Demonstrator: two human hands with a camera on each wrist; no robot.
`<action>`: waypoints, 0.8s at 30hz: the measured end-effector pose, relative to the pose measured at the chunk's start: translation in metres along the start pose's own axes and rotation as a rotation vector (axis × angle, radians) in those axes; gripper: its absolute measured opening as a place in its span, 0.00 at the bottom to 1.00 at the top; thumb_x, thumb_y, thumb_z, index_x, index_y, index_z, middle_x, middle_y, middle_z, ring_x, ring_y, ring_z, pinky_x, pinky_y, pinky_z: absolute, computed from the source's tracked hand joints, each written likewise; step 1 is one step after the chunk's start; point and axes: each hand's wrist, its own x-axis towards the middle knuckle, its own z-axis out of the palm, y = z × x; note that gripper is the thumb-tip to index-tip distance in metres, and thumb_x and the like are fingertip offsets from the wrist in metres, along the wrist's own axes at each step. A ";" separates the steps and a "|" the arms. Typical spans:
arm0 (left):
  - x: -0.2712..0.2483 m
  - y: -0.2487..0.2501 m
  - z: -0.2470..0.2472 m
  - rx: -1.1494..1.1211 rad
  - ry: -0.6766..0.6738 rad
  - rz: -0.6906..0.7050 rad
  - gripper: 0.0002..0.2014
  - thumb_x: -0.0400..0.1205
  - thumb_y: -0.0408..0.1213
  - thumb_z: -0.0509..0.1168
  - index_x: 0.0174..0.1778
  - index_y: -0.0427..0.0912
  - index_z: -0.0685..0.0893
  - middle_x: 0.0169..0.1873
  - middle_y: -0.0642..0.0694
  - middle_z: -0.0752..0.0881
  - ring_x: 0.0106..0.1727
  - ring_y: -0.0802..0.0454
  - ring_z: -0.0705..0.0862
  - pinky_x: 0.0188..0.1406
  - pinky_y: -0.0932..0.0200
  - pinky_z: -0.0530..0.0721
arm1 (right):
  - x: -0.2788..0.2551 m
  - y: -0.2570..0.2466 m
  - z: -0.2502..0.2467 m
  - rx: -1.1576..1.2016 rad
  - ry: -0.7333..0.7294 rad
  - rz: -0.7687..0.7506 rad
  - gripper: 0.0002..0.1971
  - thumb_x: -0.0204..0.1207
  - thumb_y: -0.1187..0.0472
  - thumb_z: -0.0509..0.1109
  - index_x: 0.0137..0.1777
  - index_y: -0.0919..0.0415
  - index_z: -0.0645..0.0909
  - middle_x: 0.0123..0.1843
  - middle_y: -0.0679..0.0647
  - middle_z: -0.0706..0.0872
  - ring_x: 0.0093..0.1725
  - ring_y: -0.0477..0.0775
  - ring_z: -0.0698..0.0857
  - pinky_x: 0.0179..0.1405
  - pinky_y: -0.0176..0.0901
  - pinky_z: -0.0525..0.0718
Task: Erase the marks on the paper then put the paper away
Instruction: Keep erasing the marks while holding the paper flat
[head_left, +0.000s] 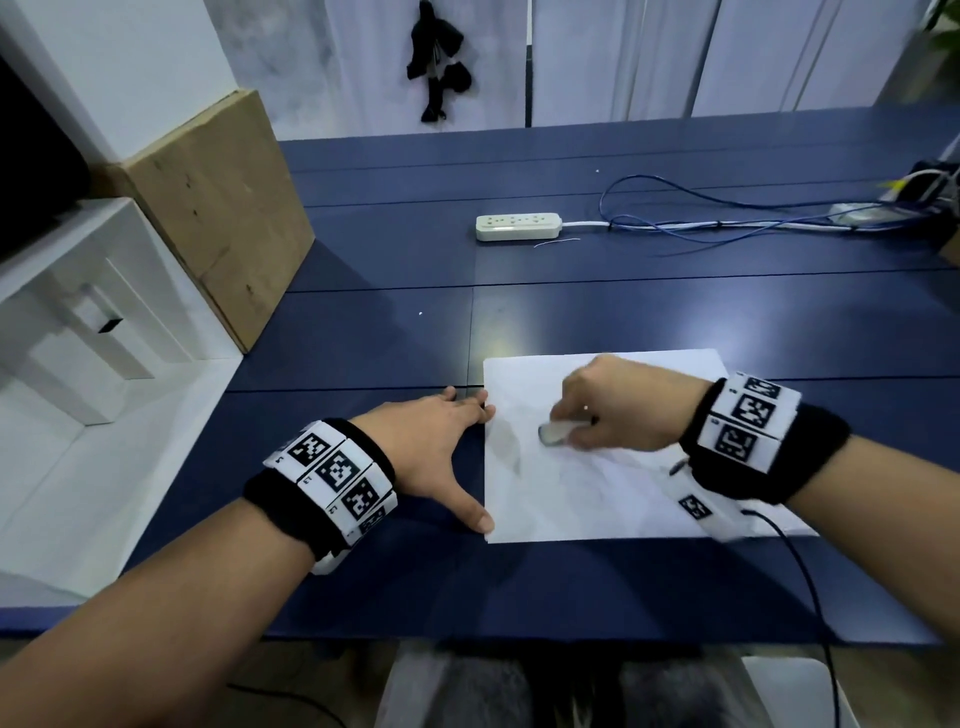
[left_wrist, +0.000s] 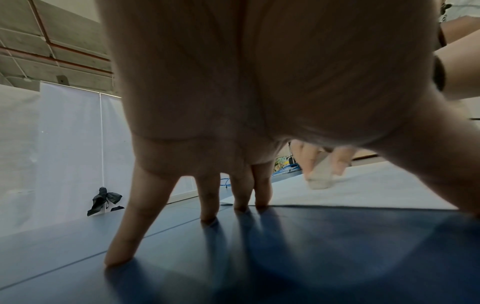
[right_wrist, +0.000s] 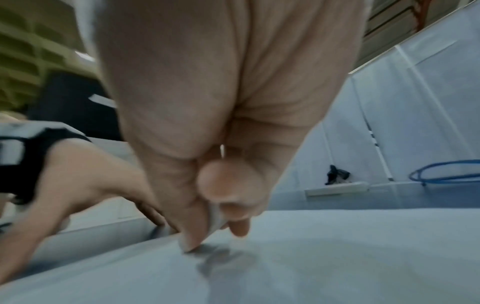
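A white sheet of paper (head_left: 597, 488) lies flat on the dark blue table (head_left: 363, 338), with faint grey pencil smudges (head_left: 506, 447) near its left side. My right hand (head_left: 608, 410) pinches a small white eraser (head_left: 553, 433) and presses its tip onto the paper. In the right wrist view the eraser (right_wrist: 215, 218) sits between thumb and fingers, above a grey smudge (right_wrist: 221, 261). My left hand (head_left: 441, 441) is spread flat, its straight fingers and thumb touching the paper's left edge. The left wrist view shows those fingertips (left_wrist: 261, 197) at the paper's (left_wrist: 363, 191) edge.
A white power strip (head_left: 518, 226) with blue cables (head_left: 727, 218) lies at the back of the table. A cardboard board (head_left: 223, 208) leans at the left beside a white shelf unit (head_left: 78, 312). A black cord (head_left: 810, 597) trails from my right wrist over the table's front.
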 end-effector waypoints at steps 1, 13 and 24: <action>-0.001 0.001 0.000 0.001 0.001 0.000 0.67 0.56 0.77 0.75 0.88 0.57 0.50 0.86 0.66 0.45 0.88 0.58 0.43 0.81 0.39 0.66 | 0.003 0.005 0.000 -0.025 0.034 0.041 0.36 0.65 0.30 0.48 0.48 0.56 0.88 0.39 0.58 0.86 0.40 0.60 0.82 0.42 0.53 0.84; -0.001 0.002 -0.001 -0.004 -0.002 -0.005 0.68 0.56 0.76 0.75 0.88 0.56 0.50 0.87 0.66 0.46 0.88 0.58 0.44 0.81 0.37 0.65 | 0.006 -0.001 -0.005 -0.013 0.036 0.044 0.22 0.71 0.39 0.60 0.46 0.53 0.89 0.38 0.55 0.87 0.40 0.59 0.83 0.42 0.53 0.85; 0.003 -0.002 0.001 -0.014 0.000 -0.006 0.69 0.53 0.78 0.75 0.88 0.57 0.51 0.86 0.67 0.46 0.88 0.58 0.44 0.80 0.37 0.67 | -0.004 -0.015 -0.002 0.002 -0.042 -0.095 0.23 0.74 0.38 0.61 0.48 0.55 0.90 0.39 0.52 0.87 0.40 0.55 0.83 0.44 0.45 0.82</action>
